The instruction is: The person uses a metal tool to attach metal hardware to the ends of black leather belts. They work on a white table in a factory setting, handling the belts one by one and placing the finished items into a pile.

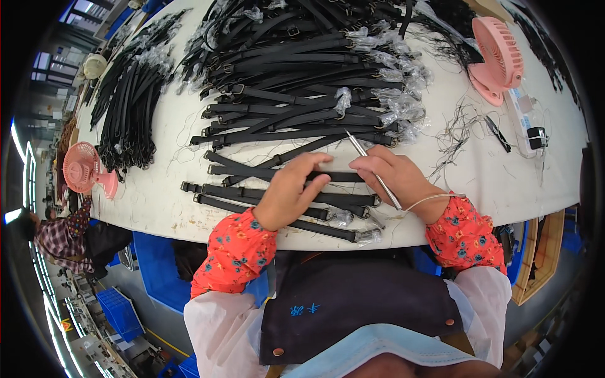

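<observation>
My left hand [291, 189] curves over a black belt-like strap [343, 177], thumb and forefinger apart; whether it touches the strap cannot be made out. In my right hand [400, 175] a slim silver pen-shaped tool [382, 181] is gripped, its pointed end up and to the left. Right fingertips lie close to the strap's right end. A thin pale cord [435, 197] runs by my right wrist. Several more buckled black straps [271, 206] lie below and around my hands, some with clear plastic wrap [368, 235] at their ends.
A big pile of black straps [283, 69] covers the table's far middle, with another bundle [135, 94] at left. Pink fans stand at right [498, 60] and left [82, 167]. Loose threads [457, 135], black thread snips [498, 133] and a power strip [522, 120] lie right. Another person [66, 239] sits left.
</observation>
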Demonstrator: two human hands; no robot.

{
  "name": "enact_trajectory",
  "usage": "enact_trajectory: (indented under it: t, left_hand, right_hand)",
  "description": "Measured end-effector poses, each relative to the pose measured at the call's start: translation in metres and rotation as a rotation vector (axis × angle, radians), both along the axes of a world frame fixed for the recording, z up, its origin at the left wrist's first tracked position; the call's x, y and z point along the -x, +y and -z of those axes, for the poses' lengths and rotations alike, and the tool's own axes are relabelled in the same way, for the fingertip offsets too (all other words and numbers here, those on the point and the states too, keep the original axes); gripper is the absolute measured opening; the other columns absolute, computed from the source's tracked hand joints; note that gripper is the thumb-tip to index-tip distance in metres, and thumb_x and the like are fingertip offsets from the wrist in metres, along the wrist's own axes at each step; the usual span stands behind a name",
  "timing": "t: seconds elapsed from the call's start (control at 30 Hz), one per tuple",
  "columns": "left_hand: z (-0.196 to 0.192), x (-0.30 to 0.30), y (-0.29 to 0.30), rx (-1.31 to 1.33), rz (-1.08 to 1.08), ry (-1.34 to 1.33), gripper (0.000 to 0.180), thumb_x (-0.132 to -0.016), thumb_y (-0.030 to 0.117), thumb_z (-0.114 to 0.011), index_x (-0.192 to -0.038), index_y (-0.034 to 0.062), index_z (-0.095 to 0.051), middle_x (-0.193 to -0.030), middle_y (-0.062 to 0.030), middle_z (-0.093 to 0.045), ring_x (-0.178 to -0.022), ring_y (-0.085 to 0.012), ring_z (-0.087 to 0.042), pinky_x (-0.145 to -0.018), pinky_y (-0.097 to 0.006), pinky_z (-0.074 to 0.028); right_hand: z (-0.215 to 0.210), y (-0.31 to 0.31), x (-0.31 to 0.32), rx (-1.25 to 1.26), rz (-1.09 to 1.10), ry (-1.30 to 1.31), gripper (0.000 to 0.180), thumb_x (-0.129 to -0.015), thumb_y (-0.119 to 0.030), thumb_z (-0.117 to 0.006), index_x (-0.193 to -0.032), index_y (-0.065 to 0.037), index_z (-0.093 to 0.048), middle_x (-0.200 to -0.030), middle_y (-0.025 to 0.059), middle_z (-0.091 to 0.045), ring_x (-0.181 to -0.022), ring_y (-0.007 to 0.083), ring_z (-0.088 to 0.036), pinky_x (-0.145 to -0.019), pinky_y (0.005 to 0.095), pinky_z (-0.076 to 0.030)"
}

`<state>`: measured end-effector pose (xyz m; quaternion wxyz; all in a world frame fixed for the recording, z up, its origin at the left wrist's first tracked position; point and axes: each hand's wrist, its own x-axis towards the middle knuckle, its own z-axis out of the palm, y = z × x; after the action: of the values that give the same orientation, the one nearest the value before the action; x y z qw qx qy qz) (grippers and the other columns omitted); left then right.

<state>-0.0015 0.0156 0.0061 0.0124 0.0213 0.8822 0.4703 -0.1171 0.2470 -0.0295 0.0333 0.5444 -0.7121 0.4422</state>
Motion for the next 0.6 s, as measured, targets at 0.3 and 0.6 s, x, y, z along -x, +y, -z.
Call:
enact_trajectory:
  t: [0.3, 0.6]
  left_hand:
    - [-0.025, 0.012, -0.043, 0.392, 0.301, -0.120, 0.015, -0.086, 0.008, -0.072, -0.100, 0.0013, -0.072, -0.111, -0.0156, -0.069, -0.107, -0.0335, -0.065, -0.093, -0.039, -0.050]
    - [0.005, 0.074, -0.028, 0.458, -0.019, 0.356, 0.028, -0.087, 0.007, -0.075, -0.114, 0.0047, -0.070, -0.119, -0.0135, -0.068, -0.114, -0.0346, -0.061, -0.099, -0.040, -0.047]
  right_hand:
    - [-0.015, 0.009, 0.030, -0.047, 0.363, 0.258, 0.036, -0.081, -0.002, -0.072, -0.116, -0.010, -0.065, -0.110, 0.0098, -0.068, -0.103, 0.0331, -0.062, -0.093, 0.0444, -0.047]
    - [-0.016, 0.010, 0.032, -0.097, 0.255, 0.213, 0.033, -0.081, -0.003, -0.073, -0.112, -0.010, -0.065, -0.116, 0.0080, -0.068, -0.112, 0.0323, -0.061, -0.098, 0.0456, -0.046]
